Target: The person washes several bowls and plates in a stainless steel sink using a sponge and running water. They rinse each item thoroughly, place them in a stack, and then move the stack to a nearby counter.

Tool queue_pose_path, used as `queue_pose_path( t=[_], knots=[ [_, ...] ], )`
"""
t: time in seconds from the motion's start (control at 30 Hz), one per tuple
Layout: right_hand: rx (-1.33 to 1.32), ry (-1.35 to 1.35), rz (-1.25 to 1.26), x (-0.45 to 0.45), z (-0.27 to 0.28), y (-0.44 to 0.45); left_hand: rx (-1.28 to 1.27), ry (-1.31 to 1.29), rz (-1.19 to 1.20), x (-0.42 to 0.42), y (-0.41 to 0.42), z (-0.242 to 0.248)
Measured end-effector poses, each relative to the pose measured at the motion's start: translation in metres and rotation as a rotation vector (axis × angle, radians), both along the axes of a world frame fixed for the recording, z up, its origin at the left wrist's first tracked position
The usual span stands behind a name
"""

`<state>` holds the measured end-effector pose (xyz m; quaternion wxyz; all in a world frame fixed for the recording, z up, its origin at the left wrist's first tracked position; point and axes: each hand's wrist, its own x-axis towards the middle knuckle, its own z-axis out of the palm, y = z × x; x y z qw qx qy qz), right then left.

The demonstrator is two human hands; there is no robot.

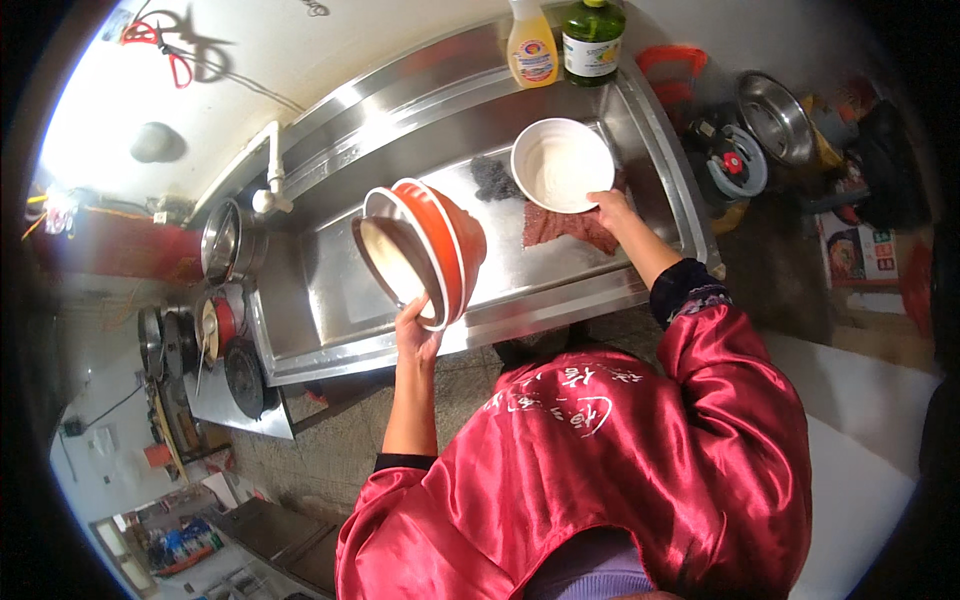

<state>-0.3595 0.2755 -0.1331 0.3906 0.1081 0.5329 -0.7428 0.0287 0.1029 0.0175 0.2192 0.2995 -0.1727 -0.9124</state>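
My left hand grips the rims of several nested bowls, tilted on their side over the left part of the stainless steel sink. An orange bowl with a white rim is in this stack, beside a dark-rimmed bowl with a pale inside. My right hand holds a white bowl by its rim, its inside facing up. Below that bowl a reddish-brown cloth lies on the sink floor, and a dark scouring pad lies to its left.
Two detergent bottles, one yellow and one green, stand at the sink's back edge. A faucet juts in at the left, near stacked metal pots. A steel basin and a gas cylinder are at the right.
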Motion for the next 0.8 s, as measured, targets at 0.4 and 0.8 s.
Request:
queue_pose_path(
  t=[0.4,0.8],
  knots=[
    [0.078,0.149,0.197,-0.016,0.04,0.028,-0.155,-0.374,0.087,-0.017,-0.016,0.015],
    [0.088,0.234,0.251,-0.012,0.101,0.05,-0.537,-0.596,0.126,-0.013,-0.025,0.031]
  ],
)
